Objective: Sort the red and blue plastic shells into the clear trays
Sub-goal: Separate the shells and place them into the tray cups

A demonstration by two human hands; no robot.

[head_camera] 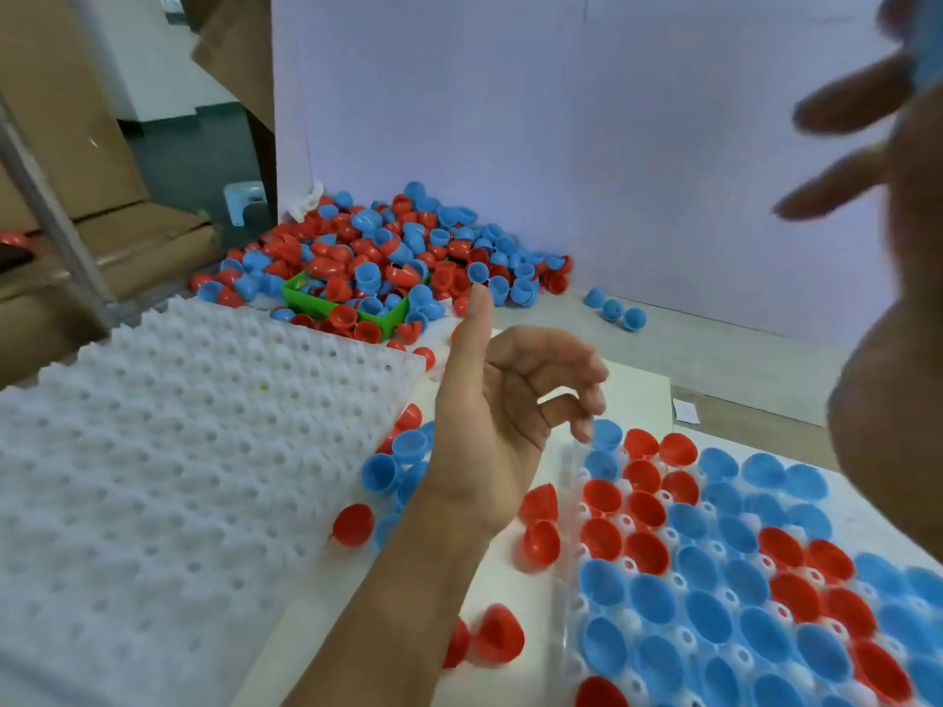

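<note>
Shells: small glossy half-domes, red and blue, heaped (388, 247) at worktop back by wall. Left hand (505, 415) grip loose, fingers relaxed, empty, just above tray (571, 502) corner. Right hand (888, 247) blurred, close to camera, grip state unclear. Tray holds red and blue shells in rows. Green bin (306, 298) half buried in heap.

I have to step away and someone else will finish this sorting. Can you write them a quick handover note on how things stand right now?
Left hand: empty, fingers loosely curled, hovering beside the filled tray.
Right hand: raised close to the camera, blurred; something blue at its fingertips, grip unclear.
Done: filled tray holds red and blue shells across most visible sockets.
Left: empty white tray unfilled; big mixed pile around the green bin; loose shells between trays.
</note>
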